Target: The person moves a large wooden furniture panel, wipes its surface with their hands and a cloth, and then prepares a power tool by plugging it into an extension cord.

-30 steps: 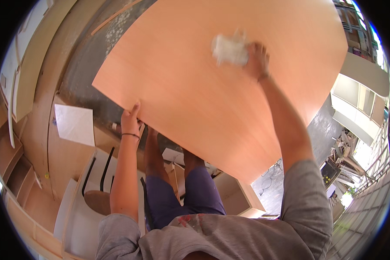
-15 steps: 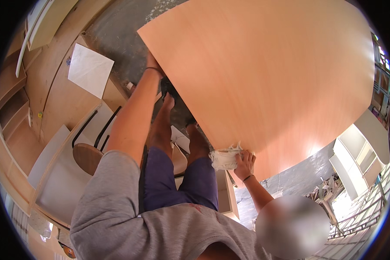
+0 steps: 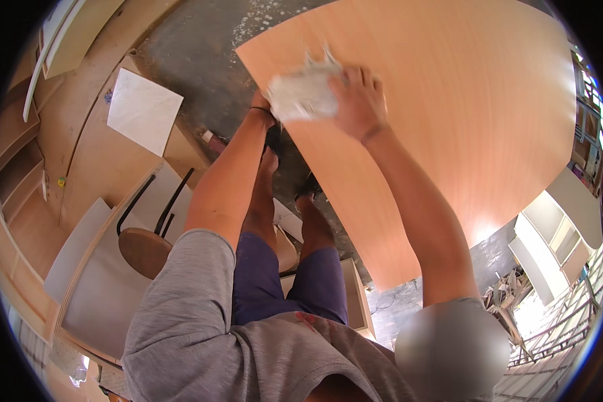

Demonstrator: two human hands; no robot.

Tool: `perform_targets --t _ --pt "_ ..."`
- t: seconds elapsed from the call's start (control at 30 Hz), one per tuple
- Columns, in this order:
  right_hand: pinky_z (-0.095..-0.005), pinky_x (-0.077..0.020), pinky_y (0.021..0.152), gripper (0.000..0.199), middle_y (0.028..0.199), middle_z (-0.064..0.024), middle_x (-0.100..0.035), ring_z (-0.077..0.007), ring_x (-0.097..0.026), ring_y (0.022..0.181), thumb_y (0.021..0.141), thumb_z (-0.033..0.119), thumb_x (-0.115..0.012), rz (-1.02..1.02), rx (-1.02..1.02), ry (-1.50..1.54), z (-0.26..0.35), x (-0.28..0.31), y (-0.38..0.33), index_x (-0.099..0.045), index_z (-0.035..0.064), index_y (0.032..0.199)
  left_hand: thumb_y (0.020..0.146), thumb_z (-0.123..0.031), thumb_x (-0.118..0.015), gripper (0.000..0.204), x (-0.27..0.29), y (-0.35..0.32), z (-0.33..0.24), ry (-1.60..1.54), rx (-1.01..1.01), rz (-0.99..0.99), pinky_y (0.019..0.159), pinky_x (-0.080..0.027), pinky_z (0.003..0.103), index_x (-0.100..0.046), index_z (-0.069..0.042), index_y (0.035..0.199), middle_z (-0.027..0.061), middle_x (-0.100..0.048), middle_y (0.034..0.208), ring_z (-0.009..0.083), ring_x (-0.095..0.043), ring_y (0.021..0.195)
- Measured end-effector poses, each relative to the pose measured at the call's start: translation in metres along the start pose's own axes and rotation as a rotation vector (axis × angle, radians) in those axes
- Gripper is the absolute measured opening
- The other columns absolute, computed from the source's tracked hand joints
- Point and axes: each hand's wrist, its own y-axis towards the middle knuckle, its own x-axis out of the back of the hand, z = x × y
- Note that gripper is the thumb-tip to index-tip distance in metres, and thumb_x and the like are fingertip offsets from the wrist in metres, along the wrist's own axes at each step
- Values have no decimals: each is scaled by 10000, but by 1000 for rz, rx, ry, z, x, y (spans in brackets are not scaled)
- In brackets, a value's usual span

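A large panel [image 3: 449, 147] with an orange-tan wood-grain face slants across the view in front of me. My right hand [image 3: 359, 100] is closed on a crumpled white rag [image 3: 301, 94] and presses it against the panel near its left edge. Loose strands stick out of the rag, which is slightly blurred. At that same left edge, my left hand [image 3: 261, 102] grips the panel from the side. Its fingers are mostly hidden behind the panel and the rag.
A white square sheet [image 3: 145, 110] lies on a wooden board to the left. Below it is a stool [image 3: 145, 251] with a round brown seat and black legs. Pale cabinet parts [image 3: 549, 234] and a pile of scraps [image 3: 508, 292] are at the right. Dark floor [image 3: 201, 53] shows beyond.
My right hand has swept the rag from the panel's near lower edge up to its far left part, beside my left hand. The panel's left edge and my left hand have shifted slightly right.
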Motion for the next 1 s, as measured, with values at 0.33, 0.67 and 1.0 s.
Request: perform_targets --t 0.33,0.67,1.0 --pt "-451 -376 744 219 1005 -110 -503 -312 -475 995 663 125 -576 186 106 -12 25 0 -143 -603 148 879 862 -522 -493 581 -4 -19 -17 86 107 -54 852 -472 386 -486 -63 1217 99 -547 1202 218 -553 1049" --pt "-477 -363 770 416 1074 -123 -460 -329 -430 1031 613 87 -625 13 93 4 53 -1 107 -559 130 1021 900 -356 -459 402 27 1 0 49 140 40 886 -466 369 -508 -86 1194 70 -589 1155 209 -576 1025" --pt "-444 -370 723 277 1027 -105 -471 -309 -453 984 651 114 -583 -23 55 -31 58 0 89 -558 135 927 914 -467 -410 542 24 -5 8 -24 104 48 975 -375 337 -395 -95 1309 54 -471 1297 190 -455 1170"
